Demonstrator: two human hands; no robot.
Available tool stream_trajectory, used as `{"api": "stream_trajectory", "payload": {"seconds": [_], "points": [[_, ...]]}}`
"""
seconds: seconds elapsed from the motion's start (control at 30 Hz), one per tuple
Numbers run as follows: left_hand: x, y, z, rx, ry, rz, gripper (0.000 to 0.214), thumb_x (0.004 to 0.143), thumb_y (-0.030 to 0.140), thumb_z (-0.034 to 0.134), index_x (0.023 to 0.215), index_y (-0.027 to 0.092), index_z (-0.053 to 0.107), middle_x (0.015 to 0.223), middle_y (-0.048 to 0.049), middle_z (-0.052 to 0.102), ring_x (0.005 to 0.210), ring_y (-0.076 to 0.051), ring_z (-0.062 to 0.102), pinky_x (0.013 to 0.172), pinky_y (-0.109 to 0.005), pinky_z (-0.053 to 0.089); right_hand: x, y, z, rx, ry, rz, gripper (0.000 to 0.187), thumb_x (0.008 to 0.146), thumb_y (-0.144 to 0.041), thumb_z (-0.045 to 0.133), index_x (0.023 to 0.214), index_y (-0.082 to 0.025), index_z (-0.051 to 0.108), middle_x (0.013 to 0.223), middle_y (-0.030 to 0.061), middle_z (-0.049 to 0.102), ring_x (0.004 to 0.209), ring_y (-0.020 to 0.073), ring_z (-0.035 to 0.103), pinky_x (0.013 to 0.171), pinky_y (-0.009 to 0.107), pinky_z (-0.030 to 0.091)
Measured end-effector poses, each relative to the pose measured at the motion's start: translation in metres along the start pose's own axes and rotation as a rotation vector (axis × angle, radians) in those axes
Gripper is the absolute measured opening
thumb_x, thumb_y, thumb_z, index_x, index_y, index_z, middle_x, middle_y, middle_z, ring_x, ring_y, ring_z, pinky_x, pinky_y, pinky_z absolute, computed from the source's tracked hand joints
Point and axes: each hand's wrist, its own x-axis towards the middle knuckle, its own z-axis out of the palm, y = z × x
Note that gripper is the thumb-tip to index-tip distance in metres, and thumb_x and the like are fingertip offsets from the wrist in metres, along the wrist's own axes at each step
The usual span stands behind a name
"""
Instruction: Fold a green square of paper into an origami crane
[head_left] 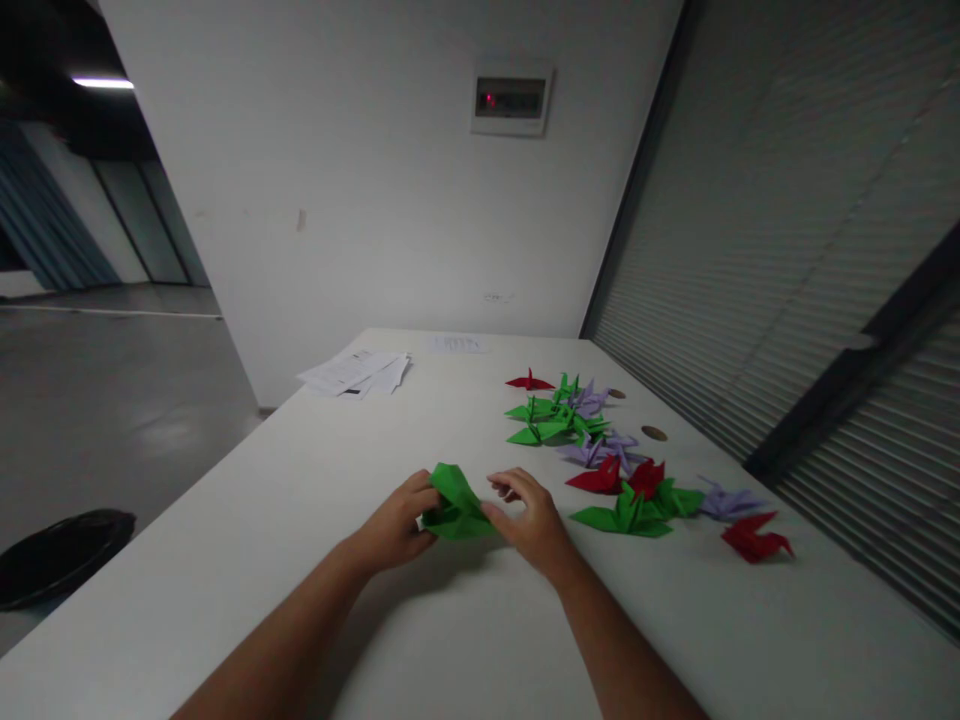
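Note:
A partly folded green paper piece (455,502) lies on the white table (315,520) between both hands. My left hand (397,525) pinches its left side, fingers closed on the paper. My right hand (529,515) rests at its right edge, thumb against the paper and fingers curled above it. Just right of my right hand lie several finished paper cranes: a red one (600,478), a green one (626,515), a lilac one (726,500) and another red one (754,540).
More green, lilac and red cranes (559,415) lie farther back. Loose white sheets (356,372) sit at the table's far left edge. Two round holes (654,433) are in the tabletop near the window blinds. A black bin (60,550) stands on the floor left.

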Motion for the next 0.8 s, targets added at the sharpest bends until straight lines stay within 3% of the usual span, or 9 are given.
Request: {"api": "stream_trajectory", "payload": {"seconds": [0.17,0.37,0.5,0.67,0.73,0.8], "points": [[-0.002,0.001,0.006,0.077,-0.109,-0.044,0.024,0.071,0.001,0.061,0.085,0.020,0.056,0.133,-0.0116,0.062,0.108,-0.025,0.057,0.094,-0.040,0.049,-0.009,0.000,0.013,-0.021,-0.132,0.193,0.057,0.073,-0.031,0.082,0.125,-0.020,0.061,0.115,0.0102,0.072,0.103,0.0263,0.069,0.086,0.038,0.058],[-0.001,0.000,0.005,0.263,-0.266,-0.067,0.023,0.071,0.004,0.067,0.088,0.019,0.065,0.136,-0.0119,0.063,0.101,-0.026,0.058,0.088,-0.038,0.049,-0.006,0.004,0.017,-0.177,-0.118,0.288,0.007,0.089,-0.023,0.061,0.094,-0.022,0.066,0.088,0.0060,0.074,0.084,0.0233,0.070,0.078,0.033,0.052],[0.001,0.002,0.005,0.354,-0.334,-0.053,0.014,0.079,0.008,0.068,0.086,0.019,0.068,0.126,-0.0117,0.067,0.102,-0.027,0.061,0.091,-0.041,0.049,-0.003,0.002,0.012,-0.255,-0.185,0.396,0.006,0.087,-0.019,0.062,0.085,-0.023,0.066,0.079,0.0030,0.075,0.076,0.0213,0.070,0.068,0.028,0.046],[0.003,0.003,0.007,0.382,-0.402,-0.067,0.012,0.079,0.010,0.070,0.086,0.019,0.069,0.116,-0.0118,0.069,0.100,-0.028,0.062,0.089,-0.040,0.050,-0.004,-0.009,0.013,-0.532,-0.242,0.417,0.012,0.087,-0.014,0.062,0.093,-0.023,0.064,0.078,0.0013,0.072,0.071,0.0192,0.065,0.064,0.027,0.036],[0.002,0.001,0.008,0.364,-0.415,-0.058,0.008,0.081,0.021,0.075,0.086,0.019,0.069,0.108,-0.0118,0.069,0.099,-0.029,0.062,0.088,-0.041,0.050,-0.004,-0.012,0.016,-0.587,-0.278,0.351,0.006,0.090,-0.018,0.062,0.088,-0.023,0.064,0.084,0.0033,0.072,0.077,0.0196,0.065,0.067,0.028,0.037],[0.001,0.000,0.008,0.302,-0.406,-0.039,0.025,0.084,0.043,0.078,0.090,0.020,0.070,0.107,-0.0128,0.068,0.101,-0.031,0.062,0.090,-0.042,0.050,-0.004,-0.012,0.017,-0.606,-0.291,0.300,0.013,0.095,-0.019,0.059,0.083,-0.022,0.063,0.090,0.0056,0.071,0.083,0.0200,0.065,0.072,0.028,0.039]]}}
